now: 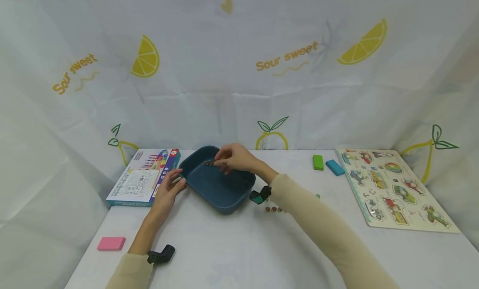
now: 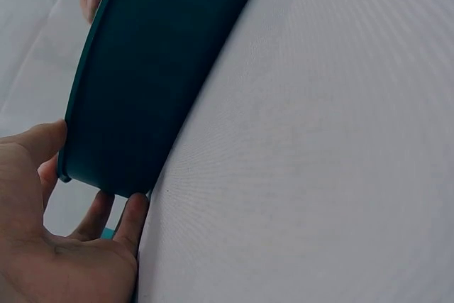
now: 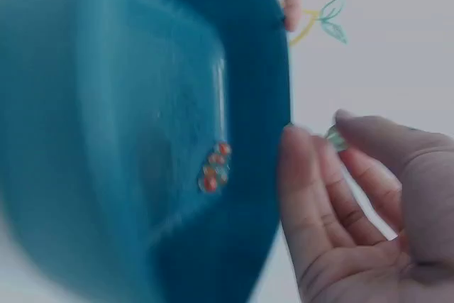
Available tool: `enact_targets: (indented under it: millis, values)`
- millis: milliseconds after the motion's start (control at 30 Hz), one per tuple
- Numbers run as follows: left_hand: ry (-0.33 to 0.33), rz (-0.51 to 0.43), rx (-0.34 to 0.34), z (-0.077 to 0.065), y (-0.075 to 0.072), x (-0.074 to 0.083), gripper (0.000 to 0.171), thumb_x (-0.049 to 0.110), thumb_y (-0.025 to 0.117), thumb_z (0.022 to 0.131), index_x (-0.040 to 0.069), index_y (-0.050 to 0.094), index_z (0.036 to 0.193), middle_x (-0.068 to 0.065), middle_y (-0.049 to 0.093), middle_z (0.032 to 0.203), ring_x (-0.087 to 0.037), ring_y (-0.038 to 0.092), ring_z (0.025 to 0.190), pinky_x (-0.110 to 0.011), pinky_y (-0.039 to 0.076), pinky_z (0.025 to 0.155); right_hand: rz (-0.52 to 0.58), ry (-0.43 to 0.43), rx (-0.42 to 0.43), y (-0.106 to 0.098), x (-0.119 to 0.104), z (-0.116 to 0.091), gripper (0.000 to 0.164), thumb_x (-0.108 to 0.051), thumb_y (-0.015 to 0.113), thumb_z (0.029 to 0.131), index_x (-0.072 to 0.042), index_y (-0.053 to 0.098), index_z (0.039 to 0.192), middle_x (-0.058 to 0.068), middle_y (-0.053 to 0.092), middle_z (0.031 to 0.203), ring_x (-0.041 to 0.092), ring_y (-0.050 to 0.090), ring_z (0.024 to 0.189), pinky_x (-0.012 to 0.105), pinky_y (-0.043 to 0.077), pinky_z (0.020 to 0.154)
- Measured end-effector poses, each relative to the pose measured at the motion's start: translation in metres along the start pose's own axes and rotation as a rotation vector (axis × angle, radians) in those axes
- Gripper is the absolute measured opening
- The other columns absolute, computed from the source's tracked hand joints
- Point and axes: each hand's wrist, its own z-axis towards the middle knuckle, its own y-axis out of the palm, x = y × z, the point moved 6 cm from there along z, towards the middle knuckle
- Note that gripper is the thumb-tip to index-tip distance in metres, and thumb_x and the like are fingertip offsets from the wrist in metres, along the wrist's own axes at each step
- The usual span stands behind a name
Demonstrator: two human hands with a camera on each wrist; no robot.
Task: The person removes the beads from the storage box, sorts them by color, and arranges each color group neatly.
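My left hand (image 1: 168, 193) holds the left end of a deep blue rectangular tray (image 1: 223, 206). In the left wrist view, the thumb is at the tray's rim (image 2: 79, 76) and the other fingers bend against the outer end wall. Over the back part of the tray, my right hand (image 1: 235, 158) pinches a small pale green, glassy marble (image 3: 335, 138) between thumb and fingers. Several clear marbles with orange-red inside (image 3: 215, 167) lie together on the tray floor.
Right of the tray, reddish marbles (image 1: 274, 209) sit in a row, partly hidden by the right sleeve. A boxed set (image 1: 134, 181) stands left, a pink block (image 1: 111, 243) front left. Green (image 1: 318, 162) and blue (image 1: 334, 167) blocks lie beside a picture puzzle board (image 1: 396, 189).
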Motion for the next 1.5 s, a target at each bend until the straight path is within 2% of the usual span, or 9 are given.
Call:
enact_targets:
  millis: [133, 267, 467, 567, 733, 900, 1100, 1367, 1500]
  values:
    - [0.002, 0.007, 0.004, -0.001, -0.001, 0.002, 0.059, 0.039, 0.058, 0.109, 0.023, 0.036, 0.161, -0.009, 0.028, 0.174, -0.030, 0.039, 0.158, -0.041, 0.042, 0.123, 0.078, -0.010, -0.015, -0.027, 0.003, -0.037, 0.032, -0.014, 0.072, 0.102, 0.006, 0.069, 0.127, 0.032, 0.072, 0.115, 0.021, 0.075, 0.088, 0.047, 0.068, 0.081]
    - [0.004, 0.007, 0.005, -0.002, -0.001, 0.003, 0.058, 0.038, 0.058, 0.110, 0.023, 0.036, 0.161, -0.009, 0.028, 0.174, -0.030, 0.038, 0.158, -0.043, 0.042, 0.123, 0.053, 0.036, 0.044, -0.060, 0.021, -0.083, 0.031, -0.019, 0.075, 0.100, 0.001, 0.072, 0.123, 0.024, 0.074, 0.112, 0.024, 0.074, 0.091, 0.042, 0.068, 0.079]
    - [0.005, -0.003, 0.006, -0.001, -0.001, 0.004, 0.057, 0.037, 0.058, 0.110, 0.021, 0.036, 0.161, -0.009, 0.028, 0.174, -0.030, 0.039, 0.157, -0.026, 0.049, 0.117, -0.039, 0.116, 0.147, -0.104, 0.069, -0.162, 0.027, -0.018, 0.075, 0.100, 0.002, 0.072, 0.118, 0.021, 0.074, 0.109, 0.033, 0.070, 0.085, 0.034, 0.064, 0.072]
    - [0.003, 0.001, 0.011, -0.001, -0.002, 0.004, 0.057, 0.037, 0.058, 0.110, 0.021, 0.036, 0.161, -0.009, 0.028, 0.174, -0.030, 0.040, 0.157, -0.024, 0.050, 0.116, -0.097, 0.148, 0.182, -0.120, 0.090, -0.197, 0.025, -0.015, 0.075, 0.099, 0.003, 0.071, 0.116, 0.019, 0.074, 0.106, 0.023, 0.067, 0.078, 0.034, 0.061, 0.066]
    - [0.003, 0.011, 0.011, 0.000, -0.002, 0.002, 0.057, 0.037, 0.058, 0.110, 0.022, 0.037, 0.161, -0.009, 0.029, 0.173, -0.031, 0.040, 0.157, -0.038, 0.044, 0.121, -0.237, 0.202, 0.197, -0.134, 0.116, -0.239, 0.018, -0.015, 0.076, 0.098, -0.002, 0.074, 0.111, 0.007, 0.073, 0.097, 0.008, 0.061, 0.078, 0.028, 0.059, 0.061]
    - [0.003, 0.014, 0.011, 0.000, -0.002, 0.001, 0.057, 0.037, 0.058, 0.110, 0.023, 0.037, 0.161, -0.009, 0.029, 0.174, -0.030, 0.039, 0.158, -0.040, 0.043, 0.122, -0.359, 0.255, 0.182, -0.138, 0.132, -0.257, 0.016, -0.017, 0.078, 0.096, -0.007, 0.076, 0.109, 0.001, 0.072, 0.094, 0.003, 0.057, 0.078, 0.022, 0.052, 0.060]
    - [0.003, 0.006, 0.017, 0.000, -0.001, 0.000, 0.057, 0.036, 0.058, 0.110, 0.022, 0.037, 0.161, -0.008, 0.030, 0.173, -0.030, 0.040, 0.157, -0.034, 0.046, 0.119, -0.417, 0.266, 0.171, -0.135, 0.139, -0.259, 0.014, -0.018, 0.081, 0.094, -0.011, 0.077, 0.106, -0.003, 0.071, 0.091, 0.002, 0.056, 0.078, 0.021, 0.049, 0.064]
    - [0.010, -0.016, 0.011, 0.000, 0.001, 0.000, 0.058, 0.035, 0.058, 0.110, 0.021, 0.036, 0.161, -0.009, 0.029, 0.173, -0.030, 0.040, 0.156, -0.014, 0.052, 0.108, -0.454, 0.185, 0.159, -0.140, 0.133, -0.259, 0.018, -0.017, 0.081, 0.093, -0.011, 0.076, 0.110, -0.004, 0.072, 0.096, -0.001, 0.059, 0.080, 0.021, 0.051, 0.063]
    - [0.013, -0.017, 0.010, 0.000, 0.001, 0.000, 0.058, 0.036, 0.058, 0.110, 0.021, 0.036, 0.161, -0.010, 0.029, 0.173, -0.030, 0.040, 0.156, -0.010, 0.052, 0.105, -0.410, 0.159, 0.192, -0.148, 0.117, -0.251, 0.020, -0.016, 0.077, 0.097, -0.007, 0.075, 0.115, 0.003, 0.074, 0.105, 0.001, 0.063, 0.084, 0.023, 0.053, 0.061]
